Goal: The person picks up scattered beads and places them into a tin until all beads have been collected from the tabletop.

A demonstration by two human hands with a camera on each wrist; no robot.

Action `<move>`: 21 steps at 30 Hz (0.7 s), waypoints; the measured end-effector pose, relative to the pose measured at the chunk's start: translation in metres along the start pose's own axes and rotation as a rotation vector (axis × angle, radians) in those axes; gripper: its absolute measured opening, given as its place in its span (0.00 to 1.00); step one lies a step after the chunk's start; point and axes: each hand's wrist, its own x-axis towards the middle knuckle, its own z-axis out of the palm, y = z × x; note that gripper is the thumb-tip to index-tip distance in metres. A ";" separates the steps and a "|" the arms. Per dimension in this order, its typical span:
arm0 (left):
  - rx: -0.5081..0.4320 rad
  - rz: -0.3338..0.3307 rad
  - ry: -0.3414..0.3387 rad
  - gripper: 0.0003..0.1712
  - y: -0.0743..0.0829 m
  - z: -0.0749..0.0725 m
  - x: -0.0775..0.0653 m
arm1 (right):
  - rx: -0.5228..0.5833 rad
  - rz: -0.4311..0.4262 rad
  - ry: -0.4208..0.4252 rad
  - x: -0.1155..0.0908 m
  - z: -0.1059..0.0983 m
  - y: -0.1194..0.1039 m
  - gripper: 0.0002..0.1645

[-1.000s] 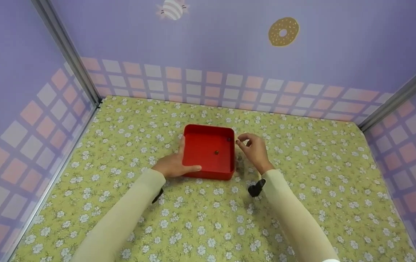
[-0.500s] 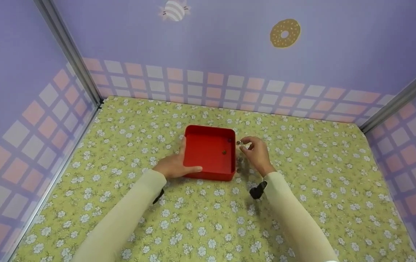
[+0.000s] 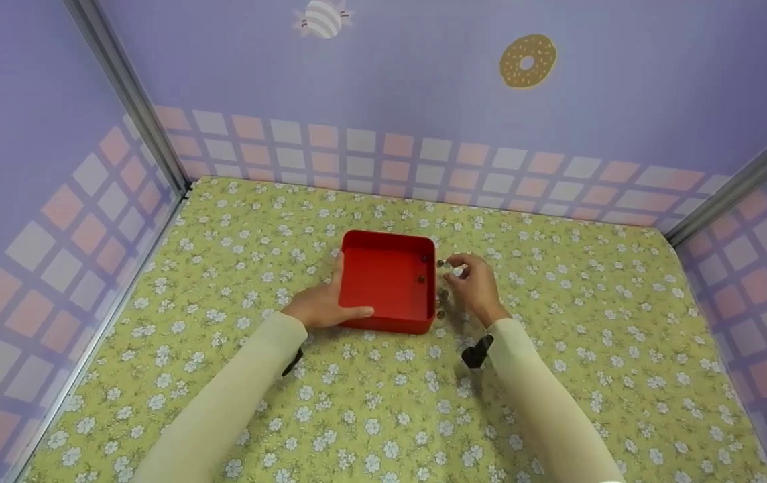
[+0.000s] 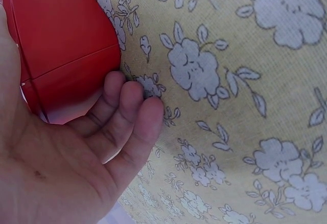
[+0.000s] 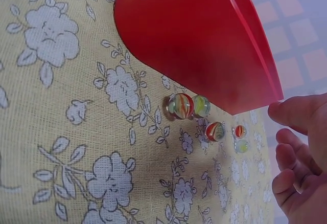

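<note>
A square red plastic box (image 3: 383,282) sits on the cloth, its open side up. My left hand (image 3: 323,302) grips its front left corner, thumb over the front rim and fingers along the left wall. Inside, near the right wall, lie two small glass marbles, a rear marble (image 3: 424,258) and a front marble (image 3: 422,278). Beside the box's right side is my right hand (image 3: 477,285), thumb and forefinger apart with nothing seen between them. One marble (image 3: 440,263) lies just off those fingertips. Several striped marbles (image 5: 214,131) rest on the cloth in the right wrist view.
A yellow flowered cloth (image 3: 222,402) covers the table. Purple walls (image 3: 410,80) with a pink and white checked band close off the back and both sides. Grey metal posts (image 3: 135,100) stand in the corners.
My right thumb and forefinger have parted from the marble and drawn slightly right. Inside the box, the front marble has rolled right toward the wall. My left hand keeps its hold.
</note>
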 end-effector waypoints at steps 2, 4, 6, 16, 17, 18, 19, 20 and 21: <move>0.004 -0.002 0.007 0.75 0.000 0.001 0.000 | -0.004 0.007 -0.002 0.000 0.000 0.001 0.18; 0.006 -0.004 0.017 0.75 0.000 0.001 0.000 | -0.006 0.014 -0.002 0.001 0.001 0.001 0.18; 0.007 -0.008 0.025 0.75 0.000 0.002 0.000 | 0.001 0.021 -0.002 0.002 0.001 0.002 0.18; 0.001 -0.006 0.031 0.75 -0.001 0.002 0.000 | 0.006 0.069 -0.039 0.006 0.000 0.004 0.19; 0.001 -0.006 0.030 0.75 -0.001 0.002 0.000 | 0.008 0.073 -0.043 0.008 0.000 0.004 0.19; 0.001 -0.007 0.028 0.75 -0.001 0.002 0.001 | 0.011 0.077 -0.045 0.009 -0.001 0.004 0.19; 0.001 -0.009 0.025 0.75 -0.001 0.002 0.001 | 0.009 0.079 -0.046 0.010 -0.001 0.004 0.19; -0.001 -0.010 0.022 0.75 -0.001 0.002 0.001 | 0.011 0.083 -0.044 0.011 -0.001 0.005 0.19; -0.003 -0.011 0.019 0.75 -0.001 0.002 0.001 | 0.015 0.085 -0.042 0.012 -0.001 0.005 0.19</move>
